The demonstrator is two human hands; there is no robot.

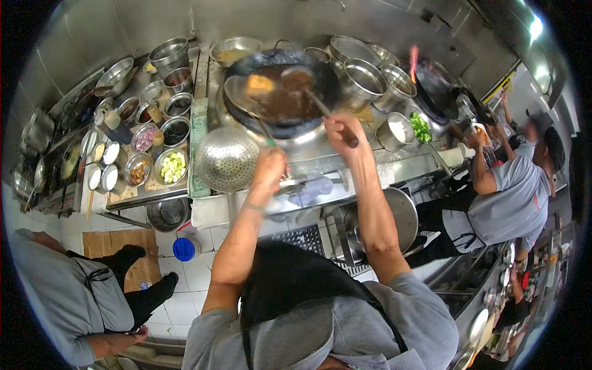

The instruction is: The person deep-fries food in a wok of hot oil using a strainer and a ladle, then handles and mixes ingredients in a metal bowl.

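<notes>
A large dark wok [280, 123] holds brown liquid. My left hand [271, 168] is closed around the handle of a round skimmer [237, 98], whose blurred head is over the wok's left side, with an orange-yellow piece at it. My right hand [346, 132] grips the wooden-ended handle of a ladle [298, 79]; its bowl is over the liquid near the back of the wok. Just left of my left hand, a perforated metal strainer [227, 158] rests at the counter's front.
Ingredient bowls [171, 166] stand at the left, metal pots [364, 80] at the right. Chopped greens [420, 127] lie near another wok [435, 92]. A co-worker [509, 191] is at the right, another person [68, 296] at the lower left. A large pot [394, 216] sits below the counter.
</notes>
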